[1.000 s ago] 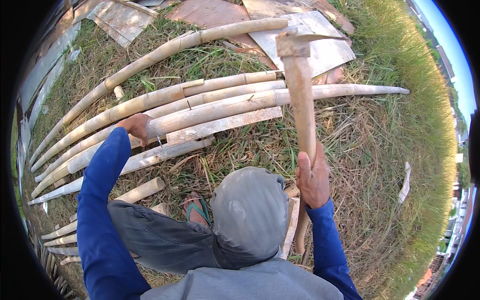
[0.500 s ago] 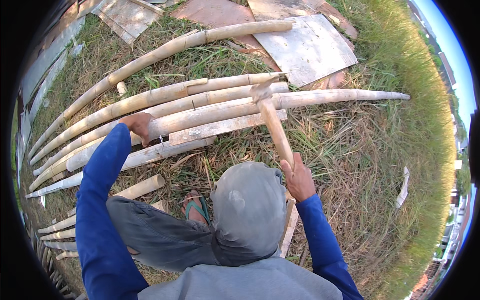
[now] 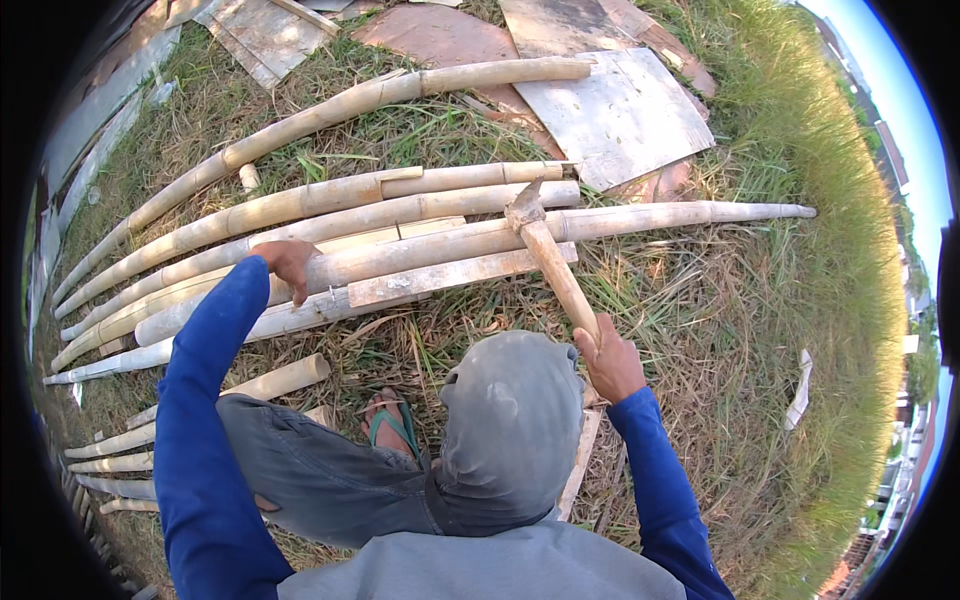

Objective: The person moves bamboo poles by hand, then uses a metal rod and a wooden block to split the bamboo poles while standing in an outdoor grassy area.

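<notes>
My left hand [image 3: 286,264] is closed over a long bamboo pole [image 3: 430,248], its fingers curling down the near side. That pole tapers to a thin grey-white tip at the far right. In my right hand [image 3: 612,362] is the wooden handle of a hatchet [image 3: 560,275], held near its lower end. The hatchet's dark blade [image 3: 528,200] points up and away and overlaps the pole; whether it touches the bamboo I cannot tell. A narrow wooden board [image 3: 460,275] lies along the pole's near side, and a pale split length [image 3: 432,228] shows behind it.
Other bamboo poles [image 3: 330,108] lie roughly side by side beyond and to the left, on dry grass. Flat weathered sheets [image 3: 620,115] are on the ground at the back. My bent knee [image 3: 510,430] and sandalled foot [image 3: 390,425] are close by. Tall grass [image 3: 840,260] borders the right.
The hatchet head, blurred before, is now sharp, its blade more upright. The pole under my left hand has shifted slightly toward me, showing more of the pale length behind it. My view has moved a little.
</notes>
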Demonstrator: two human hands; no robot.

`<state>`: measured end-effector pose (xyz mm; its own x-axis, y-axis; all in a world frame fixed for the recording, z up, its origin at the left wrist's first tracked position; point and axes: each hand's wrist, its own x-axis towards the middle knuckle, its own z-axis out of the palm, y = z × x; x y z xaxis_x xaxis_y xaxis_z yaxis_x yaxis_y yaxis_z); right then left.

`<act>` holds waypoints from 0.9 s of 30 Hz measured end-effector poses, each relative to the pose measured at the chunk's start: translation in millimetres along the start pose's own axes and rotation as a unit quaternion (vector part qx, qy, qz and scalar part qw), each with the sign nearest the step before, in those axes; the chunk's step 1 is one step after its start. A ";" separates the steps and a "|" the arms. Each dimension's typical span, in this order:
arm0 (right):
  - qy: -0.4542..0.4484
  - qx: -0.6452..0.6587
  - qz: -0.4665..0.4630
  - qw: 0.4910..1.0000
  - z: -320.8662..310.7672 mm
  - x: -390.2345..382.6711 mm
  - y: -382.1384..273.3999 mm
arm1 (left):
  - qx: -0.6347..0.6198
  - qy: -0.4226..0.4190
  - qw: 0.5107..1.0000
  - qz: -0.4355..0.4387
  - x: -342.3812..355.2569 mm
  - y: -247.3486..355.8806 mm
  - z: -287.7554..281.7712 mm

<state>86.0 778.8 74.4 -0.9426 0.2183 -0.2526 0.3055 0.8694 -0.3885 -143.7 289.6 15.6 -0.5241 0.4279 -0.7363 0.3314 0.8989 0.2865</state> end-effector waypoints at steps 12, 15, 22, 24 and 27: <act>-0.054 0.178 -0.146 0.972 -75.0 -24.4 -151.6 | 0.045 0.058 0.996 -0.050 -16.9 5.3 6.6; -0.067 0.186 -0.173 0.965 -65.8 -14.8 -165.0 | 0.046 0.057 0.996 -0.044 -22.0 -0.9 9.2; -0.133 0.028 -0.189 0.973 -61.2 19.2 -129.0 | 0.089 0.098 0.991 -0.002 -11.3 13.7 9.7; -0.128 0.087 -0.151 0.976 -85.6 9.2 -166.9 | 0.121 0.099 0.987 -0.047 -23.3 7.8 -1.3; -0.050 0.206 -0.141 0.967 -91.6 -2.7 -189.8 | 0.083 0.118 0.989 -0.016 -28.5 -7.9 4.1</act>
<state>18.3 653.9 230.0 -0.9850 -0.0632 -0.1608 0.0850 0.6331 -0.7694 -128.2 269.9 31.8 -0.6988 0.4265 -0.5742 0.4247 0.8934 0.1467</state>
